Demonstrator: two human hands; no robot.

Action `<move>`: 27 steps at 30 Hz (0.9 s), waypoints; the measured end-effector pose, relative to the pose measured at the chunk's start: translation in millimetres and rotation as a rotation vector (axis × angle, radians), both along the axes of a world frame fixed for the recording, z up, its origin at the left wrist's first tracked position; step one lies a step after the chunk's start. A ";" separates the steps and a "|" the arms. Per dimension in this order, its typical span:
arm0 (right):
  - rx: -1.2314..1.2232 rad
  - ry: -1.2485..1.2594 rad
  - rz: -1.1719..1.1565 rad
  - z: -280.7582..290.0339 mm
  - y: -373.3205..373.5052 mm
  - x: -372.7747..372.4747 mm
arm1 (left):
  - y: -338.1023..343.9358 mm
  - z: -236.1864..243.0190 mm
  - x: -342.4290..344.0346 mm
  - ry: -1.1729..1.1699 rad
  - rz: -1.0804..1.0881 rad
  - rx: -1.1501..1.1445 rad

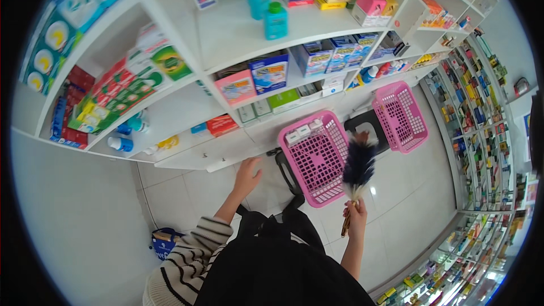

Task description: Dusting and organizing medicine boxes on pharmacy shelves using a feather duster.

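Observation:
My right hand (356, 219) is wrapped round the handle of a feather duster (359, 164). The duster's dark feathers point up and away from me, over the right rim of a pink basket (330, 199). My left hand (247, 177) holds nothing; its fingers are stretched out in the air, left of that basket and in front of the low white cabinet. A few small white boxes (304, 131) lie at the far end inside the basket. The basket rests on something black, partly hidden beneath it.
White shelves (238, 45) ahead carry boxes and turquoise bottles (276, 21). A second pink basket (403, 114) stands farther right on a black stool-like support (371, 126). Glass-fronted shelves (481, 113) of packages line the right side. A blue bag (165, 241) sits on the floor at left.

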State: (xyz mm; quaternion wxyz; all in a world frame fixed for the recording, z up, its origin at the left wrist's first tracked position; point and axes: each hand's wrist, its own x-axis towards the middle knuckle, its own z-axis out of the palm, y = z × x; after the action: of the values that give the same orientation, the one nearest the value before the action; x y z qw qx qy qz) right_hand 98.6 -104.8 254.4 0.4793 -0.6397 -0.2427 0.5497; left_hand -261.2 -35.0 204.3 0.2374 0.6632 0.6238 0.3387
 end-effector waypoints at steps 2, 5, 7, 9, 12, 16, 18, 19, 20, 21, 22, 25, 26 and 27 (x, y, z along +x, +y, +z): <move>-0.076 0.004 0.000 -2.3 -0.4 16.4 | 32.2 -37.8 41.6 0.038 -0.068 -0.090; -0.192 0.029 -0.005 -15.8 -8.6 38.7 | 84.6 -91.8 81.3 0.201 -0.105 -0.218; -0.239 0.031 0.025 -18.9 -12.1 49.1 | 112.4 -130.9 93.3 0.334 -0.049 -0.248; -0.267 0.039 0.025 -28.8 -19.6 60.7 | 134.4 -157.6 100.0 0.528 0.025 -0.307; -0.313 0.028 0.002 -36.7 -31.9 77.4 | 147.5 -187.7 110.0 0.600 0.083 -0.327; -0.366 0.006 -0.055 -33.9 -46.9 96.1 | 156.2 -205.1 127.4 0.739 0.102 -0.182; -0.394 0.003 -0.090 -34.2 -51.3 102.0 | 158.3 -208.7 129.6 0.827 0.163 -0.142; -0.395 0.002 -0.094 -34.0 -52.4 104.1 | 157.9 -208.1 131.0 0.825 0.159 -0.142; -0.396 -0.008 -0.097 -33.9 -52.9 105.7 | 157.2 -206.3 130.7 0.804 0.151 -0.148; -0.395 -0.015 -0.098 -33.9 -52.6 106.4 | 156.4 -203.0 129.1 0.785 0.147 -0.154; -0.392 -0.015 -0.103 -34.0 -52.5 107.2 | 154.3 -197.6 130.0 0.784 0.143 -0.149; -0.338 -0.005 -0.077 -27.6 -40.5 98.4 | 140.8 -167.2 118.3 0.346 0.086 -0.121; -0.325 -0.003 -0.078 -25.4 -35.7 94.3 | 134.6 -150.6 117.2 0.347 0.088 -0.108; -0.299 0.004 -0.073 -24.3 -30.3 89.3 | 127.0 -131.9 114.3 0.086 0.113 -0.144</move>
State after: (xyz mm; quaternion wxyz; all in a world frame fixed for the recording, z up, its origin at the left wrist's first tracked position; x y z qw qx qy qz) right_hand 187.9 -135.1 230.0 0.3989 -0.7113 -0.1338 0.5630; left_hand -146.9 92.0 72.4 0.2381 0.6221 0.6925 0.2770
